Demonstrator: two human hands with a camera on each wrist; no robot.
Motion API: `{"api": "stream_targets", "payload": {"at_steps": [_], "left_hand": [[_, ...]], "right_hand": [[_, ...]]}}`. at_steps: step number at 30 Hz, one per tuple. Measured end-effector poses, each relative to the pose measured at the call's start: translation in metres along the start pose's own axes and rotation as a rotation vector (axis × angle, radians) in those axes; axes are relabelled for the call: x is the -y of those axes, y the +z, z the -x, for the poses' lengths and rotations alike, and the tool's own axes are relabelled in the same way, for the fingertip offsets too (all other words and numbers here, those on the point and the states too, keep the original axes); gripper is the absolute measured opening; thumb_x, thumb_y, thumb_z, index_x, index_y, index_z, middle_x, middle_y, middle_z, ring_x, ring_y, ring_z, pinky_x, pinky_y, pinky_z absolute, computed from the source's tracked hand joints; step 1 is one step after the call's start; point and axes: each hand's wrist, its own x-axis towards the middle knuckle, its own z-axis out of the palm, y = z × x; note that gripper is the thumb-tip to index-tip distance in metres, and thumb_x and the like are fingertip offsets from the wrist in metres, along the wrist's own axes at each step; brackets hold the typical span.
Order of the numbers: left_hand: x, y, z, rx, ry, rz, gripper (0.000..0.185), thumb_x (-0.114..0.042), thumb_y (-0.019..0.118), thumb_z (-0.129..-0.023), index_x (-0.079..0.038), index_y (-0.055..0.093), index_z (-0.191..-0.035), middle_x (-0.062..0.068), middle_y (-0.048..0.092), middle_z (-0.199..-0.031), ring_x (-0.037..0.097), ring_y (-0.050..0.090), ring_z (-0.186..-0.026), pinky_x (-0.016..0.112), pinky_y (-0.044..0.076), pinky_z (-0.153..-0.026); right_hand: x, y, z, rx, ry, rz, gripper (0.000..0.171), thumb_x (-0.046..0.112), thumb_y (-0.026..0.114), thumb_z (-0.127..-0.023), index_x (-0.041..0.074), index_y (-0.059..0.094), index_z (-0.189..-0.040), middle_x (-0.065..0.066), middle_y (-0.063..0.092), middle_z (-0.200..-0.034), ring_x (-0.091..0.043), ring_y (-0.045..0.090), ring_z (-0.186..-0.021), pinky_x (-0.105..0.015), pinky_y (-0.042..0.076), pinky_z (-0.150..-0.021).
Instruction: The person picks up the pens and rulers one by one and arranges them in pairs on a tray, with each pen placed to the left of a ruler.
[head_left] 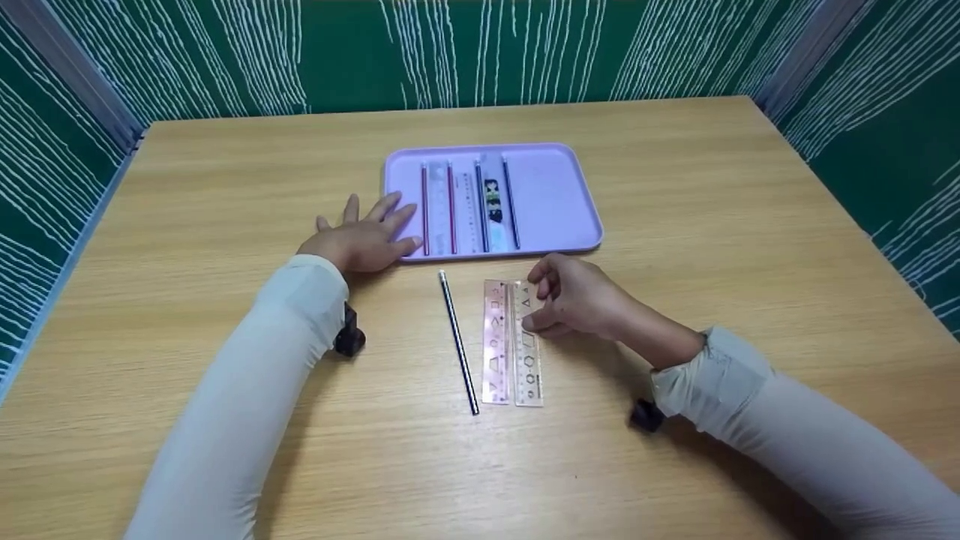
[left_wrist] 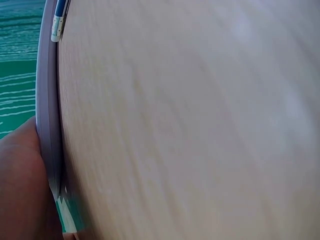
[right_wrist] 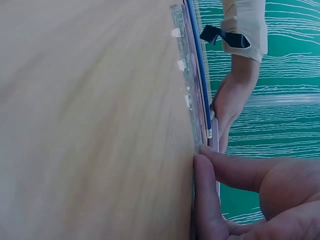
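Note:
In the head view, a clear stencil ruler [head_left: 529, 367] lies beside a pink stencil ruler [head_left: 494, 345] on the table. My right hand [head_left: 581, 300] pinches the clear ruler's right edge between thumb and fingers; the right wrist view shows these fingertips [right_wrist: 204, 167] at the ruler [right_wrist: 186, 75]. A dark striped pencil [head_left: 459, 345] lies left of both rulers, slightly slanted. My left hand [head_left: 364, 238], fingers spread, rests on the left rim of a purple tray [head_left: 559, 199]. In the left wrist view only part of that hand [left_wrist: 22, 185] appears, against the tray's side [left_wrist: 45, 100].
Inside the tray, red pencils [head_left: 451, 210], dark pencils [head_left: 511, 206] and rulers alternate in upright rows, one ruler [head_left: 493, 199] bearing dark pictures. The wooden table [head_left: 255, 180] meets green walls [head_left: 345, 60] with white streaks at its back and sides.

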Motion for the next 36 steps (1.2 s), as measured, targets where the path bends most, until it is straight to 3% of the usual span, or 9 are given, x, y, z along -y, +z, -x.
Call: {"api": "stream_targets", "payload": {"at_steps": [9,22,30,36], "left_hand": [[-0.0005,0.0,0.0009,0.003,0.002,0.003,0.074,-0.079,0.023,-0.097,-0.051,-0.005,-0.159,-0.018,-0.024,-0.169,0.044,-0.026,-0.153,0.081,-0.016,-0.111],[-0.0028,0.0001,-0.0006,-0.026,-0.021,-0.072,0.073,-0.079,0.023,-0.096,-0.053,-0.002,-0.159,-0.015,-0.017,-0.171,0.047,-0.018,-0.155,0.081,-0.006,-0.114],[-0.0052,-0.0007,0.0021,-0.093,-0.038,-0.195,0.072,-0.08,0.022,-0.096,-0.052,0.002,-0.16,0.001,-0.01,-0.174,0.054,-0.001,-0.155,0.085,0.005,-0.112],[-0.0076,-0.0014,0.0034,-0.042,-0.095,-0.164,0.072,-0.082,0.022,-0.094,-0.057,-0.004,-0.157,0.015,-0.014,-0.172,0.056,-0.004,-0.154,0.09,0.011,-0.104]], "right_hand": [[0.0008,0.0042,0.0029,-0.043,-0.063,0.07,0.066,-0.003,0.088,-0.072,0.002,0.047,-0.123,-0.01,0.057,-0.107,-0.021,0.056,-0.09,-0.032,0.053,-0.081],[-0.0001,0.0048,0.0027,-0.04,-0.099,0.073,0.064,-0.001,0.086,-0.076,0.003,0.046,-0.125,-0.01,0.062,-0.102,-0.019,0.057,-0.087,-0.029,0.05,-0.077],[0.0024,0.0054,0.0027,-0.038,-0.07,0.045,0.067,-0.003,0.086,-0.075,0.004,0.045,-0.128,-0.01,0.061,-0.103,-0.02,0.058,-0.088,-0.03,0.052,-0.077],[0.0021,0.005,0.0028,-0.044,-0.063,0.041,0.069,-0.004,0.086,-0.075,0.004,0.044,-0.13,-0.01,0.062,-0.102,-0.02,0.058,-0.087,-0.03,0.052,-0.075]]}}
